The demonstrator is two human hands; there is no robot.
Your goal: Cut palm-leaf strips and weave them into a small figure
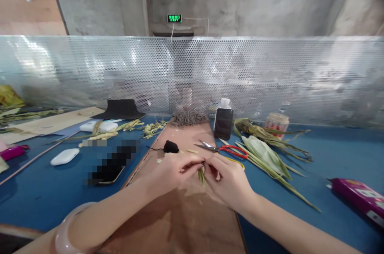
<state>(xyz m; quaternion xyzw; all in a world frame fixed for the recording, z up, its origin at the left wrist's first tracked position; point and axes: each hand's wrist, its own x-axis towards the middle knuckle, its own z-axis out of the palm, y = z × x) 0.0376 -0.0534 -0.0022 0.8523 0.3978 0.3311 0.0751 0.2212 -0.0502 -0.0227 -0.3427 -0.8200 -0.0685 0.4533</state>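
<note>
My left hand [177,168] and my right hand [226,180] meet over a brown board [192,222], and together they pinch a small bundle of green leaf strips [201,175] between the fingertips. Red-handled scissors [223,149] lie open on the board just beyond my right hand. A small ball of black thread [171,147] sits on the board beyond my left hand, with its tail trailing left. A pale bracelet [67,230] is on my left wrist.
Green leaves [267,152] lie on the blue table [330,158] to the right, beside a dark bottle [223,120] and a small jar [277,121]. A magenta box [358,196] sits far right. White cases [64,156], a phone and leaf scraps lie left. A perforated metal screen [270,74] closes the back.
</note>
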